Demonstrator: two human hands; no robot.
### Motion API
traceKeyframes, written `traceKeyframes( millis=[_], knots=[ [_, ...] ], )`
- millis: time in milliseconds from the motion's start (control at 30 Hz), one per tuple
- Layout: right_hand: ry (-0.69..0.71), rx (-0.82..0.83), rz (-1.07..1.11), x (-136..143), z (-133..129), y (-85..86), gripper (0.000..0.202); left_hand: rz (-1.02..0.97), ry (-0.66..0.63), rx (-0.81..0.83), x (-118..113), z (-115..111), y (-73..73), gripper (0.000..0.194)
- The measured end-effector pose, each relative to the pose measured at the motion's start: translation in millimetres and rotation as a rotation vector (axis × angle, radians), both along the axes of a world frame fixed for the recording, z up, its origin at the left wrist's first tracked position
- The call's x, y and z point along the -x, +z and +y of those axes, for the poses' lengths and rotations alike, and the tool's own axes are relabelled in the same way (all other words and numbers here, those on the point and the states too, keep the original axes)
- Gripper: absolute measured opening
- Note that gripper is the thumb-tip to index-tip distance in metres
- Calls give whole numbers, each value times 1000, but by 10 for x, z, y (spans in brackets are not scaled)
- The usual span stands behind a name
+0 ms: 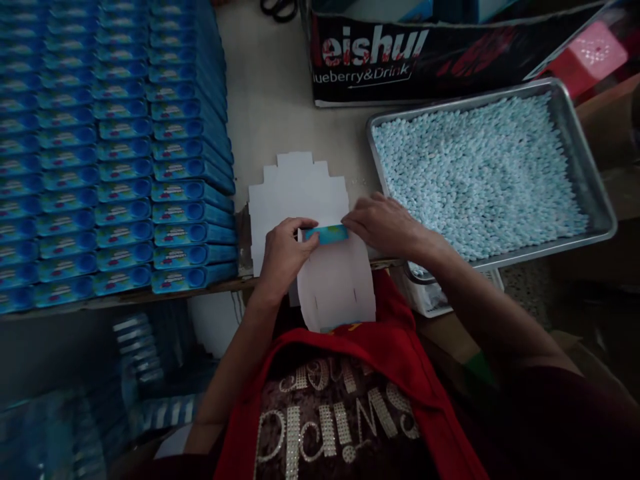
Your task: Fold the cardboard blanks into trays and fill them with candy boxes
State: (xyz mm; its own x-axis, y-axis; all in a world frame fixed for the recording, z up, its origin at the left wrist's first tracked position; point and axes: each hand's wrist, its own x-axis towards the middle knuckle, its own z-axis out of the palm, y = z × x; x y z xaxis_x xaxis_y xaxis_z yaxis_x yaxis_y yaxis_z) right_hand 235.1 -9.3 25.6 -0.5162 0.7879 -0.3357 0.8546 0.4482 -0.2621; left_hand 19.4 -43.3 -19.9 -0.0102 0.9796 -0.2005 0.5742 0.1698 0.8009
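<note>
An unfolded white cardboard carton (337, 280) lies at the table's front edge, its near part curving down toward my lap. Across its middle runs a narrow blue-green printed strip (327, 234), apparently a folded edge of the card. My left hand (287, 253) pinches the strip's left end between thumb and fingers. At the right end, my right hand (381, 223) has its fingers closed on the card; the fingertips are partly hidden. Beyond the hands, a flat white card piece with stepped edges (300, 190) rests on the table.
Stacks of blue printed boxes (125, 147) fill the left side. On the right, a metal tray (607, 217) holds many small pale-blue pieces (480, 173). A black printed carton (370, 73) stands behind, with scissors (279, 9) beside it. Below the tray is a white container (430, 300).
</note>
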Motion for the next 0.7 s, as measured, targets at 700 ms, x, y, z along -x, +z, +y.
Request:
traceKeyframes(
  millis=[700],
  knots=[
    [702, -130, -255, 905, 566, -216, 37, 72, -430, -481, 751, -577, -27, 46]
  ],
)
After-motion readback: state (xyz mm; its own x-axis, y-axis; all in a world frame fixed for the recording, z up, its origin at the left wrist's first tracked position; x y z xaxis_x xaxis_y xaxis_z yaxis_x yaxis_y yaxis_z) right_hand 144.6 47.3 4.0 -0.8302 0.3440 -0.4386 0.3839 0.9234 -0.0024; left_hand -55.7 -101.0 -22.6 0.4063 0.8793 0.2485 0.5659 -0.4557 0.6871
